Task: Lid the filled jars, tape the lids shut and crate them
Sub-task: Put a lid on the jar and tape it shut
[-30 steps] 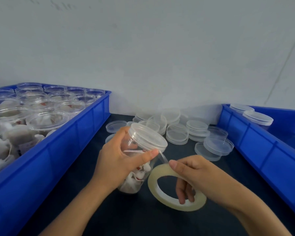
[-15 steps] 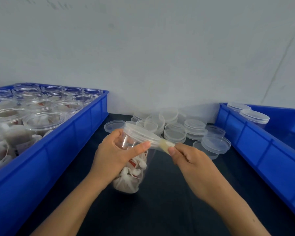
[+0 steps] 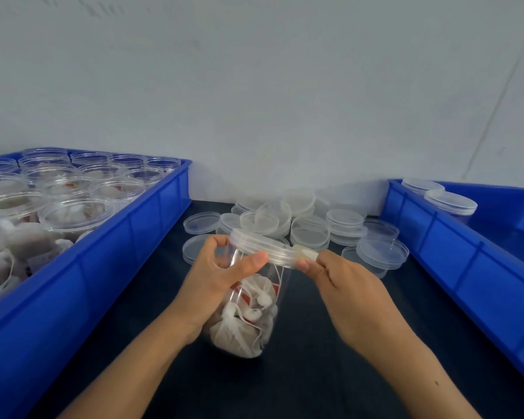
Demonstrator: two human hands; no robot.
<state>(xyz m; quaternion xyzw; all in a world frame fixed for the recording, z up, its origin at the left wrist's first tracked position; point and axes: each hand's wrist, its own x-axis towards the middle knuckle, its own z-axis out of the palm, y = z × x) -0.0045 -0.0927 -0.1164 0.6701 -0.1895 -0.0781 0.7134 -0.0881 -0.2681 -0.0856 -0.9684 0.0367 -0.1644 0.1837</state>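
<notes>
Since a second ago the tape roll [image 3: 306, 254] has swung up from beside the jar to its rim, edge-on against the lid [image 3: 262, 247]. The right hand [image 3: 342, 281] pinches the roll so tape can meet the lid's edge. The left hand [image 3: 221, 273] curls its fingers [image 3: 256, 260] round the filled jar [image 3: 248, 309], tilting it on the dark desk [image 3: 315, 382] between two blue crates, probably to steady it for wrapping.
</notes>
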